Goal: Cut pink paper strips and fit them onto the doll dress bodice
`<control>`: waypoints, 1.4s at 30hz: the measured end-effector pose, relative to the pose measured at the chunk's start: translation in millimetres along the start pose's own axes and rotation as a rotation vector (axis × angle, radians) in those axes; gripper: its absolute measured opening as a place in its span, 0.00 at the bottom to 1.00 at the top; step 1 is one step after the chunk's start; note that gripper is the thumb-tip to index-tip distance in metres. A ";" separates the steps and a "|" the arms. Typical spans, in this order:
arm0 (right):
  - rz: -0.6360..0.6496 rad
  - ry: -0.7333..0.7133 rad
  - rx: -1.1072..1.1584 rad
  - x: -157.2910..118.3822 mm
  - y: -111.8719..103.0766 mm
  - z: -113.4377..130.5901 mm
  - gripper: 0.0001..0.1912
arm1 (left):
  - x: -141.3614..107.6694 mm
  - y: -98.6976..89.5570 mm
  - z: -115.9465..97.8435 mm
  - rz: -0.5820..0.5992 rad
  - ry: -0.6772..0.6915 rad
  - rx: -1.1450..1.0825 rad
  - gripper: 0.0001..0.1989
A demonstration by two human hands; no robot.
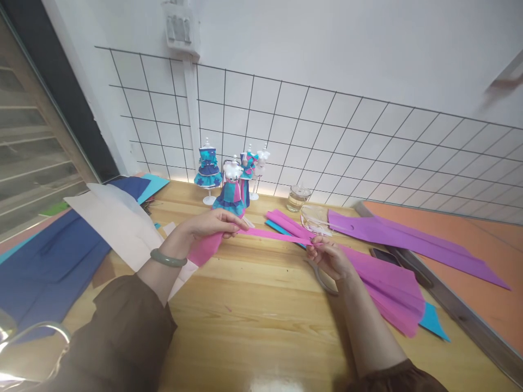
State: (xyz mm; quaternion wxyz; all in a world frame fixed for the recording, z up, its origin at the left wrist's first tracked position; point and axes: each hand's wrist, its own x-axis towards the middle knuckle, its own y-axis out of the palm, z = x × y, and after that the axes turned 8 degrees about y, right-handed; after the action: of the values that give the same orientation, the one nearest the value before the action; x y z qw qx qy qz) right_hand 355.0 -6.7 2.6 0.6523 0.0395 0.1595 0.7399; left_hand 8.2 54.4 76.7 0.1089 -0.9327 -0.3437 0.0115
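So both sets of fingers are pinched up tight: the left hand (223,223) has one end of a pink strip (274,236) between thumb and fingers, and the right hand (327,255) is nipping it at the other. The strip runs pretty much straight between them, over the far half of the bench (245,321). A wider bit of pink cloth (205,250) pokes out under the left hand, can't tell if it's the same piece. There's a green bracelet (168,258) on that wrist. Just under the right hand is a curved grey handle (322,276), rest of it hidden. Going right, a big pink sheet (392,286) fans out toward the bench's right edge, with a blue piece (435,321) sticking out from under it. Purple cloth (417,245) starts near the far right corner and lies across that right edge. Towards the far edge you've got a glass jar (297,198), a clear plastic bag (316,219) just beside it, and left of those a bunch of mini dress forms (208,169), some in blue and pink outfits. Over on the left side, a white sheet (116,226) overlaps dark blue cloth (49,267). Wire grid (308,122) on the wall behind.
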 end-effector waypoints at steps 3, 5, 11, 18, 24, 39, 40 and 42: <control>-0.010 -0.005 -0.009 0.0 0.1 0.3 0.07 | 0.2 -1.0 1.5 0.009 0.003 -0.012 0.15; -0.014 -0.008 -0.013 0.1 0.1 0.2 0.07 | 0.3 -1.5 2.9 0.000 0.003 -0.018 0.16; -0.008 -0.013 -0.017 -0.8 1.2 0.4 0.06 | 0.3 -2.1 4.7 -0.015 0.002 -0.052 0.17; -0.011 -0.018 -0.033 0.1 0.3 -0.3 0.06 | -1.7 -0.5 0.6 -0.024 -0.003 -0.005 0.17; -0.005 -0.031 -0.014 1.3 -2.3 -2.8 0.06 | -3.7 -1.0 0.0 -0.024 0.015 0.026 0.15; 0.030 -0.026 0.053 0.5 -0.8 -1.4 0.04 | -3.6 -2.2 -4.9 -0.022 0.059 0.015 0.12; 0.030 -0.026 0.056 0.5 -1.0 -1.4 0.04 | -3.5 -3.0 -3.9 -0.015 0.063 0.011 0.12; 0.032 -0.026 0.061 0.4 -1.1 -1.5 0.04 | -3.4 -4.3 -2.2 -0.003 0.072 0.008 0.11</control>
State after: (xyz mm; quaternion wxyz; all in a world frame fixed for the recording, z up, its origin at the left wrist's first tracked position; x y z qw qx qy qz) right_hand 355.6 -6.4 0.8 0.6411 0.0714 0.1727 0.7443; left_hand 3.0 55.0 79.6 0.1250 -0.9314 -0.3411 -0.0208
